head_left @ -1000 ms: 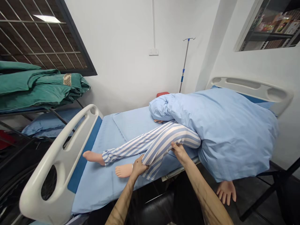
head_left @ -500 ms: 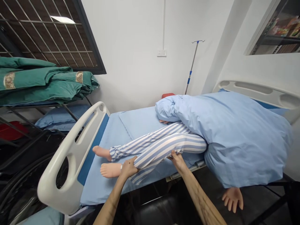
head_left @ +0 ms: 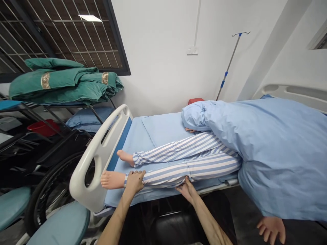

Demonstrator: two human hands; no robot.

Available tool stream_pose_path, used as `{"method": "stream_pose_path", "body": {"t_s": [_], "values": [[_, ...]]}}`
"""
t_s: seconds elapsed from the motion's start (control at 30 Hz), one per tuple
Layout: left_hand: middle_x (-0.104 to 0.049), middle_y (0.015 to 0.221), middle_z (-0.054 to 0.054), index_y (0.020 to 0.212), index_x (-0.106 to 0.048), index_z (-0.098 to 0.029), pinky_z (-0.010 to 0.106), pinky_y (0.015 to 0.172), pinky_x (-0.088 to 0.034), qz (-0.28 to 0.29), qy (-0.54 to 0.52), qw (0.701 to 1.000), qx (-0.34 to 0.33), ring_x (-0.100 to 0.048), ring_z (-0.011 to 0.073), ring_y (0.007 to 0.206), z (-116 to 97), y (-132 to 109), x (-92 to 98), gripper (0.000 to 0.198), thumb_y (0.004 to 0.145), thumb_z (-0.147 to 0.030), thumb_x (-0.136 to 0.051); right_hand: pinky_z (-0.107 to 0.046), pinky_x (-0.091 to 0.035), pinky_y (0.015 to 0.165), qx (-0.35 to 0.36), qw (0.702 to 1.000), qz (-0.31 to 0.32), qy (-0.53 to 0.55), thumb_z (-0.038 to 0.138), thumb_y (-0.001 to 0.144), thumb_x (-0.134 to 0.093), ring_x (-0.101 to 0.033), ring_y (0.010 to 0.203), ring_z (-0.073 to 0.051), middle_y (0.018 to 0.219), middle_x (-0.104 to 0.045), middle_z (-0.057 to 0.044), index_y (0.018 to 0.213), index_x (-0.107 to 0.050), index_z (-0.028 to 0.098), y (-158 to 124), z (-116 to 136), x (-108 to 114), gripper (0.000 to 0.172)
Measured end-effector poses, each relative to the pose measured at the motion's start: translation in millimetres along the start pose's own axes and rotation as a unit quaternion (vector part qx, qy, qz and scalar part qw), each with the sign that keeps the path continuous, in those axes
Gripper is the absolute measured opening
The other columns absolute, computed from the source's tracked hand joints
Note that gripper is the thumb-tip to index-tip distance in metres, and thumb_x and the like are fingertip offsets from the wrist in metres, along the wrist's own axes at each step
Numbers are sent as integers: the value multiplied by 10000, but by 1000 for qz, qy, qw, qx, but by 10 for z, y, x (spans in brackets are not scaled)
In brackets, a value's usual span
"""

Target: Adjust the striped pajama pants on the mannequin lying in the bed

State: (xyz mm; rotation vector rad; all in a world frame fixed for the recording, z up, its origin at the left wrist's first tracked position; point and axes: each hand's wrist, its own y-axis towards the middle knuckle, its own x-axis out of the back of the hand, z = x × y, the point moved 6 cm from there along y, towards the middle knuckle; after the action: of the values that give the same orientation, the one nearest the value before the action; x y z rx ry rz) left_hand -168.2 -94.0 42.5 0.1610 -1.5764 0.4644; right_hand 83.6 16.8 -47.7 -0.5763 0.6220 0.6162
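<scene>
The near leg (head_left: 166, 175) of the doll (head_left: 204, 148) is laid almost straight along the near edge of the bed (head_left: 163, 124), with its foot (head_left: 112, 179) by the near corner at the foot end. The leg is held just above the ankle by the left hand (head_left: 135, 181), with the fingers bent over the top. By the knee, the side of the leg is touched by the thumb of the right hand (head_left: 187, 190); its fingers are spread away from the thumb, low down, and whether any weight is held by them cannot be told. The far leg (head_left: 176, 149) is not touched by the hands, and a gap is left between the two feet. The top of the doll is hidden by the quilt (head_left: 276, 136), which is hung over the near edge, and a doll's hand (head_left: 273, 228) is seen below it. It seems that the leg is being set down flat, and this step looks nearly done. For the next move, a soft hold at both ankle and knee is called for, so that the leg is kept on the bed and not tipped over the near edge.
</scene>
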Motion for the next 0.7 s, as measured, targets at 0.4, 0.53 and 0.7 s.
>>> {"method": "stream_pose_path", "body": {"t_s": [0.4,0.53,0.7], "values": [[-650,1176,122,1236,-555,-179,409,914,-341,13,23,1000,1,-573,273,1096,18,146,-600,531,725,-82,-447,-480,-535,718,5,988,-112,-109,577,553,-754,-715,810,-311,740,-719,-12,709,-628,285,-251,-104,280,354],[-662,1147,121,1213,-571,-172,407,900,-353,3,31,999,9,-583,280,1072,20,157,-600,501,735,-94,-445,-429,-534,702,-48,977,-127,-166,593,556,-702,-715,885,-298,786,-741,-4,729,-623,322,-473,-288,447,331],[-668,1123,129,1184,-584,-165,400,895,-363,-8,46,998,29,-592,281,1056,-18,146,-561,450,769,-101,-421,-451,-530,707,-68,954,-200,-214,541,523,-660,-712,843,-316,713,-709,8,776,-597,358,-767,-379,938,318]]}}
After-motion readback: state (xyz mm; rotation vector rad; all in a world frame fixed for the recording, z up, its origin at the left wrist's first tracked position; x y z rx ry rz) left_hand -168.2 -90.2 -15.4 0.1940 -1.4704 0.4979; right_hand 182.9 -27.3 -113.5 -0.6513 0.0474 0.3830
